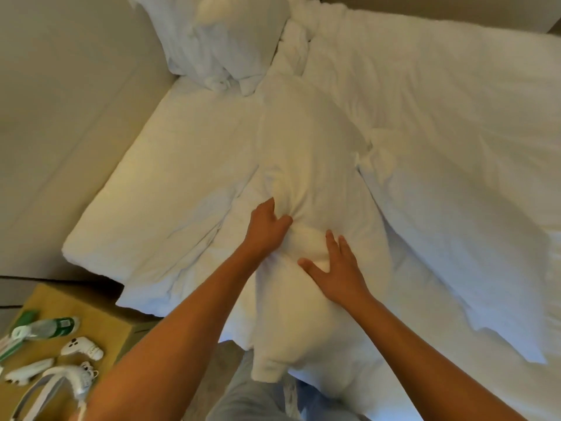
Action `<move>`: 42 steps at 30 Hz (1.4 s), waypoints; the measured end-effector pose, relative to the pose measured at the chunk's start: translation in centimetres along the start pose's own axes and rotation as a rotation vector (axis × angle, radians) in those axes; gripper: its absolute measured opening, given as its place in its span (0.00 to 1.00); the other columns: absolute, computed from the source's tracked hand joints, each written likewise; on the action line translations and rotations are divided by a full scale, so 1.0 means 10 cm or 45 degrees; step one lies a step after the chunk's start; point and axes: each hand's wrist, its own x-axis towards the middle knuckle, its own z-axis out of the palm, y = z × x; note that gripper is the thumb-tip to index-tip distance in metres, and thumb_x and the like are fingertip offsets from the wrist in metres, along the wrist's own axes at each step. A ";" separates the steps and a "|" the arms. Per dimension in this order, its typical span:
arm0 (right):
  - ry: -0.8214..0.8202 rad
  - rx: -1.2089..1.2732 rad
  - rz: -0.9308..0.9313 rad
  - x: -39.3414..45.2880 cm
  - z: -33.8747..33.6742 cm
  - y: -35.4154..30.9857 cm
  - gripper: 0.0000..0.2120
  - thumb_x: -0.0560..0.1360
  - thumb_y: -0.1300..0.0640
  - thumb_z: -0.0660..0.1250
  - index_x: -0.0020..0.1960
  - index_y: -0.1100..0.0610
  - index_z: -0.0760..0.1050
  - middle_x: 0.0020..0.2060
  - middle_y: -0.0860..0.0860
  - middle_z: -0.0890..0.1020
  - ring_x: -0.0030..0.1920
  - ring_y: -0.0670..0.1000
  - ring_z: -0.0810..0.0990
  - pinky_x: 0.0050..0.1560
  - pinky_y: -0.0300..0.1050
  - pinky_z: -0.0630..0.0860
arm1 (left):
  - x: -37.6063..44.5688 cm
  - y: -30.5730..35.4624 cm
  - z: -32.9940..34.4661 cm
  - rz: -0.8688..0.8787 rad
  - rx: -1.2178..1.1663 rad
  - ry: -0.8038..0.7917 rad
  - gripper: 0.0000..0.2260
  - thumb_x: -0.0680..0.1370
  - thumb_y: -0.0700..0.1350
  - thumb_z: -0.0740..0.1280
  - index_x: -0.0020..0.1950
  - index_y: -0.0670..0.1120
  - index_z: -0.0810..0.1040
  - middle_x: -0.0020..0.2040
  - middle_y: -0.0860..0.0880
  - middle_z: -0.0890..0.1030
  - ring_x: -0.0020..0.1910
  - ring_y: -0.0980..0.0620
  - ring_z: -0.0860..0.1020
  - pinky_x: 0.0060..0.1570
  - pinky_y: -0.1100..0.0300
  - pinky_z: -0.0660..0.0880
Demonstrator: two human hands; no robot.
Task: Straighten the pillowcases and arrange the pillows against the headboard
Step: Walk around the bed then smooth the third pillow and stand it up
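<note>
Hands are both laid on the white pillow (315,165) lying lengthwise in the middle of the bed. Left hand (267,229) is closed on a fold of pillowcase fabric, fingers dug in, creases seen radiating from the grip. Right hand (337,268) is pressed flat on the pillow just beside it — fingers spread, palm down, nothing grasped. Both bare forearms are extended forward from the bottom edge.

Near end of the pillow is seen hanging past the mattress edge toward the person. A second pillow (170,214) is laid flat to the left, touching the first, wrinkled along its near side. A third pillow (218,44), crumpled, is propped far back against the beige headboard (66,101) at upper left. A rumpled white duvet (455,141) is spread over the right of the bed.

At lower left a wooden nightstand (100,314) is seen — a plastic bottle (45,328) with green label and white controllers (82,347) are lying on it.
</note>
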 end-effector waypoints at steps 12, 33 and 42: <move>0.366 -0.270 -1.047 0.18 -1.03 -1.35 0.46 0.73 0.35 0.71 0.83 0.47 0.54 0.83 0.49 0.58 0.82 0.51 0.56 0.80 0.49 0.59 | -0.75 0.52 -1.36 0.415 0.722 -0.304 0.12 0.73 0.37 0.67 0.54 0.43 0.82 0.42 0.47 0.83 0.39 0.47 0.78 0.40 0.50 0.74; 0.171 -0.883 -1.074 -0.03 0.00 -2.22 0.31 0.75 0.25 0.59 0.33 0.52 0.69 0.26 0.46 0.73 0.30 0.52 0.73 0.30 0.45 0.63 | -1.13 -0.88 -2.57 0.323 0.793 0.150 0.06 0.81 0.48 0.65 0.53 0.47 0.77 0.39 0.46 0.81 0.39 0.43 0.78 0.33 0.54 0.68; 0.298 -0.523 -0.708 -0.57 -0.07 -2.09 0.24 0.74 0.29 0.67 0.36 0.49 0.70 0.31 0.44 0.77 0.35 0.48 0.77 0.36 0.47 0.72 | -0.75 -0.71 -2.70 0.467 0.579 0.106 0.08 0.78 0.52 0.70 0.52 0.49 0.80 0.38 0.51 0.80 0.38 0.49 0.77 0.36 0.57 0.68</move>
